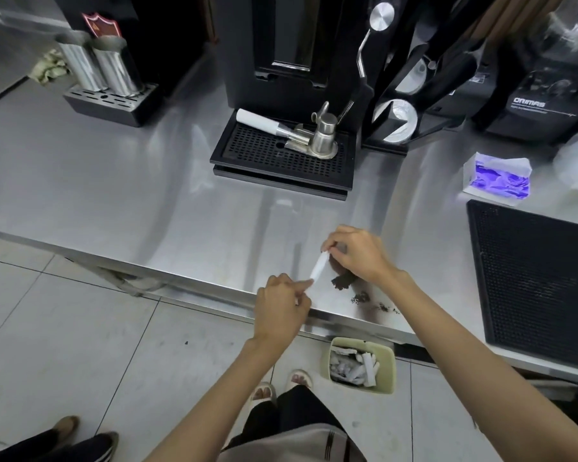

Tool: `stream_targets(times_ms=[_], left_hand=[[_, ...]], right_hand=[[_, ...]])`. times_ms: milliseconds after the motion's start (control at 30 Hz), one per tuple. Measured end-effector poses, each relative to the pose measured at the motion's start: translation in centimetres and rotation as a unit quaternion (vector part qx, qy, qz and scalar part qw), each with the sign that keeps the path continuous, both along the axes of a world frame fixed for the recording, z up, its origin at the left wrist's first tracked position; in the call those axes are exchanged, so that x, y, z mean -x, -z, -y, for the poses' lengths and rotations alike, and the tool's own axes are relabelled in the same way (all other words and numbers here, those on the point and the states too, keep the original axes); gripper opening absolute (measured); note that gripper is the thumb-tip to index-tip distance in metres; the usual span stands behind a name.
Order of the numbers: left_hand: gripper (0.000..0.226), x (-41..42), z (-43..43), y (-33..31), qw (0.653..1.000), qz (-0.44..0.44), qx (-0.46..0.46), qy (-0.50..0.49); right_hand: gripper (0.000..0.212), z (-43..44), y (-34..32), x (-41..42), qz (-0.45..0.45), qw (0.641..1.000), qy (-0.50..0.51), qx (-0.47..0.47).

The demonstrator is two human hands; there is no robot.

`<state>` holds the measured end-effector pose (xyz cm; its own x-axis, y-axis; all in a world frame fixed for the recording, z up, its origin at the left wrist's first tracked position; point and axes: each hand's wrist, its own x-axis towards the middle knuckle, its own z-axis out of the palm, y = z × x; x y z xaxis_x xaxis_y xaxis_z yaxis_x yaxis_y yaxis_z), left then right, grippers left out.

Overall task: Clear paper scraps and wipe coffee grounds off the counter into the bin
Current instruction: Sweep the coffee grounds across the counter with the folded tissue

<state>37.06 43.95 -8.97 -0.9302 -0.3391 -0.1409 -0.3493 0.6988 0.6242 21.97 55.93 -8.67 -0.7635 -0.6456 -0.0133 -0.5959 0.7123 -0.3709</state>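
While both of my hands hold one white paper strip (318, 266) over the front edge of the counter (181, 201), I am in the paper-clearing step, and the wiping is not yet begun. My left hand (281, 310) has its fingers curled and pinches the lower end of the strip between thumb and forefinger. My right hand (357, 253) pinches the upper end with thumb and fingertips, the other fingers bent over it. Coffee grounds (342, 282) lie on the steel just beside my right hand, with a thinner trail toward the counter's lip. The bin (388, 368) stands on the floor below that edge, near my feet, with white paper scraps inside. I judge the next move calls for one hand to let go and the other to carry the strip past the edge and drop it over the bin's mouth, keeping my right wrist out of the grounds. Something to wipe with comes after that.
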Motion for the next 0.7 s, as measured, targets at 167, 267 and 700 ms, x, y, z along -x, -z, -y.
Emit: stream_targets(times_ms=[167,267,700], left_hand=[[0.039,-0.3,3.7,-0.1,0.998,0.014,0.03,-0.048],[0.038,-0.3,2.7,0.1,0.999,0.03,0.02,-0.037],[0.038,2.1,-9.1,-0.2,0.996,0.043,-0.058,-0.053]], right_hand=[[0.013,3.7,-0.4,0.2,-0.003,0.999,-0.037,0.006],[0.015,3.7,-0.1,0.4,0.015,0.998,-0.062,-0.013],[0.019,-5.7,-0.2,3.0,0.022,0.996,-0.071,-0.048]])
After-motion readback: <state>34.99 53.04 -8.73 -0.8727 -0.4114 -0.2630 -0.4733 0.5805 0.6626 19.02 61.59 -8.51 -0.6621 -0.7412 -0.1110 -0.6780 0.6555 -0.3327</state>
